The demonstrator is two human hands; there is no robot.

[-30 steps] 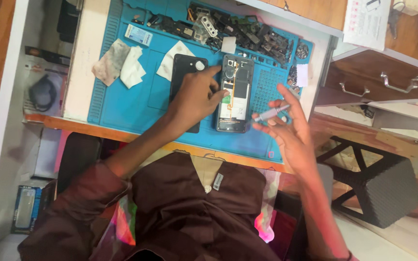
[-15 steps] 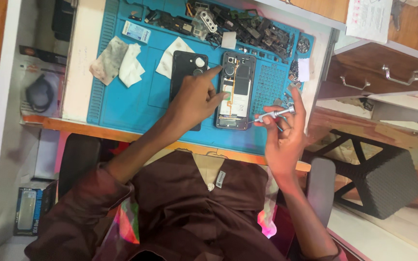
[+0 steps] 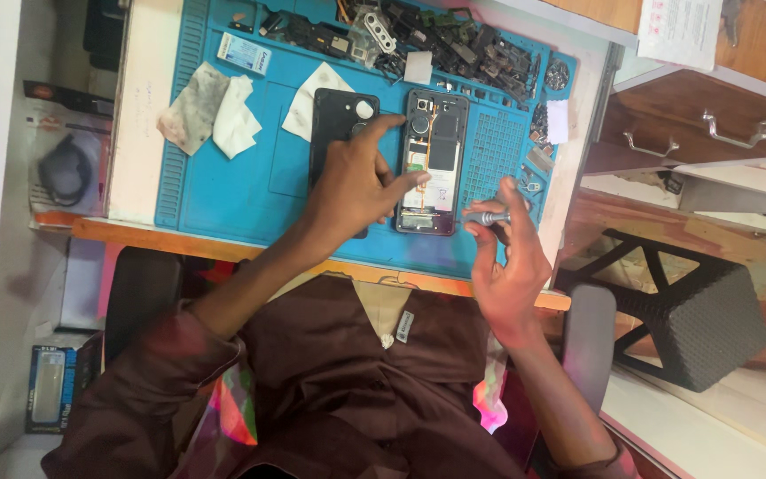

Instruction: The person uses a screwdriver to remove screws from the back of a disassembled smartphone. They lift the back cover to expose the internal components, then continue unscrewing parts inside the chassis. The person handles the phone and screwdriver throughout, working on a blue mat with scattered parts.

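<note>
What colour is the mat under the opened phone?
Blue, a work mat beneath the opened phone; the head view shows it clearly.

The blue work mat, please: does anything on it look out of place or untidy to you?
Nothing looks damaged by accident. The opened phone lies square on the blue work mat under the left hand; the right hand holds a small screwdriver. Loose parts are heaped along the far edge, and crumpled wipes lie at the mat's left.

A matt blue rubbery work mat covers the wooden-edged counter, carrying crumpled cloth wipes and a matt black plastic back cover. The opened phone shows bare metal and glossy parts; the small screwdriver looks metallic
</note>
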